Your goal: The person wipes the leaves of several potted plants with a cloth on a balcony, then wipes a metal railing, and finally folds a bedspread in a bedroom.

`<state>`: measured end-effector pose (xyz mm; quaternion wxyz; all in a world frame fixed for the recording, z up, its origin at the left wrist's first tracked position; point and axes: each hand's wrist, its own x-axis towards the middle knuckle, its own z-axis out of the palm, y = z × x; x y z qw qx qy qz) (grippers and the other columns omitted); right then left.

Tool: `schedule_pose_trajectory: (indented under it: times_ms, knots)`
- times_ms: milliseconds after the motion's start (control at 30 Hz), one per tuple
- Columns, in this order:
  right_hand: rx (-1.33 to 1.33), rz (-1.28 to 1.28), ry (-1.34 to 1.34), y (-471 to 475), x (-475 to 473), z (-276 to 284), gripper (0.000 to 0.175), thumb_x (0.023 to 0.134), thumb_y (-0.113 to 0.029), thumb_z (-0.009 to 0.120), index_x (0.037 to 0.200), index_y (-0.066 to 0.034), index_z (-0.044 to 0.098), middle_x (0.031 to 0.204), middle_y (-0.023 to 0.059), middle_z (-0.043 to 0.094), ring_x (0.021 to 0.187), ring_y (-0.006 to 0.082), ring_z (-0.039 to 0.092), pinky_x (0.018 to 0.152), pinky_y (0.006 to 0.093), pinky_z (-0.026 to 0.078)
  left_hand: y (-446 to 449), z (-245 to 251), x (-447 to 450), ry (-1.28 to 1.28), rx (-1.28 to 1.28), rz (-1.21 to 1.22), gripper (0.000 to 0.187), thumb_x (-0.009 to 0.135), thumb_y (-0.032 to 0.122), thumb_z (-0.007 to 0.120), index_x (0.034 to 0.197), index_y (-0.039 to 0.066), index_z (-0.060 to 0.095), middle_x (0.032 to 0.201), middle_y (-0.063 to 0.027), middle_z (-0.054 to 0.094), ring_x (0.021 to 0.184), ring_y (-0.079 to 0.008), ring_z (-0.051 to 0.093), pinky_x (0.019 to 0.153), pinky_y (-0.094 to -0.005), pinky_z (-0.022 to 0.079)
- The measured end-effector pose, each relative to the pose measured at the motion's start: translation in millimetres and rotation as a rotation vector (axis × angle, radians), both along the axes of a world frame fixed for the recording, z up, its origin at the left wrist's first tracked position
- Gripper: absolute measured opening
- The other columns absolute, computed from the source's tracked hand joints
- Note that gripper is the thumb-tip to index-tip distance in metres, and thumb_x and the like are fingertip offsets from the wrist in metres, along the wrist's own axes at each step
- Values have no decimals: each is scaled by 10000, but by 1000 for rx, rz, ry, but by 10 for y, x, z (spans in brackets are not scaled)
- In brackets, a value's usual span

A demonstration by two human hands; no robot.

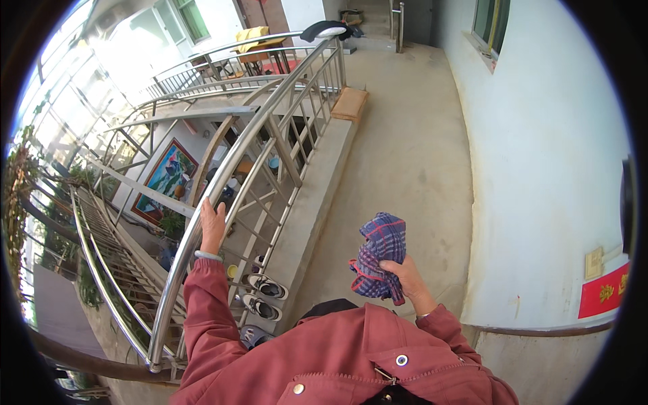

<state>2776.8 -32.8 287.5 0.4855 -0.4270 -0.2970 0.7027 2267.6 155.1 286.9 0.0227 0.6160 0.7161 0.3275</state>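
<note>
My left hand (pixel 212 226) is on the shiny metal handrail (pixel 237 161) of the balcony railing, with its thumb raised on the inner side and its other fingers partly hidden. A bracelet circles that wrist. In my right hand (pixel 411 283) is a crumpled checked cloth (pixel 380 253), blue-purple with red lines. It is held over the concrete floor, in front of my body, with the thumb across it.
Several shoes (pixel 267 287) sit on the concrete ledge (pixel 316 187) under the railing. Farther along lie a brown pad (pixel 349 104) and, over the rail's corner, a black cloth (pixel 324 29). A pale wall (pixel 536 167) bounds the concrete walkway (pixel 405 136) on the right. Left of the railing is a drop to a lower level.
</note>
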Motion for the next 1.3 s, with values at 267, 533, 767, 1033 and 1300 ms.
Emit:
schedule_pose_trajectory:
  times_ms: [267, 533, 767, 1033, 1300]
  knots:
    - [195, 155, -205, 1693, 128, 162, 430, 817, -172, 717, 1195, 1, 605, 1107, 72, 679, 967, 160, 638, 900, 328, 503, 1104, -309, 106, 341, -258, 277, 722, 894, 441, 583, 1377, -74, 430, 1457, -290, 388, 1395, -412, 320, 1144, -520, 235]
    - [812, 199, -574, 4432, -1106, 494, 773, 726, -302, 774, 1358, -17, 432, 1199, 226, 605, 1129, 370, 597, 969, 422, 469, 2414, 477, 2342, -1088, -34, -593, 528, 913, 227, 692, 1352, 0, 505, 1295, -128, 564, 1195, -205, 530, 1025, -335, 408]
    - [638, 401, -556, 5716, -1282, 315, 946, 756, -254, 742, 1475, 77, 224, 1367, 304, 463, 1135, 343, 588, 960, 418, 484, 4629, 374, 1448, -714, 365, -165, 504, 856, 147, 715, 1319, 53, 541, 1101, -120, 673, 1006, -222, 648, 895, -351, 504]
    - [302, 522, -646, 6367, -435, -221, 640, 832, -247, 678, 1338, 85, 470, 1099, 229, 641, 758, 237, 678, 745, 345, 548, 5866, -418, 1591, 145, 23, 183, 710, 853, 438, 678, 1406, 59, 442, 1106, -208, 590, 1077, -407, 569, 875, -482, 479]
    - [187, 594, -573, 7665, 242, -530, 562, 860, -247, 664, 1304, 64, 516, 1000, 176, 678, 647, 181, 646, 617, 323, 537, 7406, -270, 2409, 170, 32, 200, 680, 861, 457, 656, 1371, 52, 462, 1061, -201, 599, 1027, -394, 599, 856, -475, 497]
